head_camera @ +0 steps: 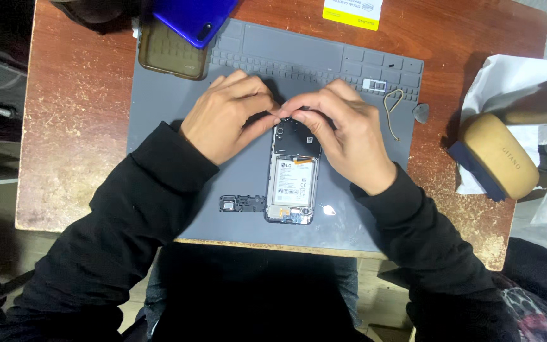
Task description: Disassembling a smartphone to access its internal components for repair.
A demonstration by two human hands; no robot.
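Note:
An opened smartphone (292, 177) lies back-up on a grey work mat (159, 114), its white-labelled battery and dark inner frame exposed. My left hand (226, 117) and my right hand (343, 136) meet over the phone's top end, fingertips pinched together on a small dark part there; what exactly they pinch is hidden by the fingers. A small black removed cover piece (243, 203) lies on the mat left of the phone's lower end.
A blue phone back cover (191, 18) and a brownish clear case (169, 54) lie at the mat's top left. A thin looped cord (392, 107), a grey pick (421, 113), a tan case (498, 155), white paper and a yellow card (352, 12) sit right and top.

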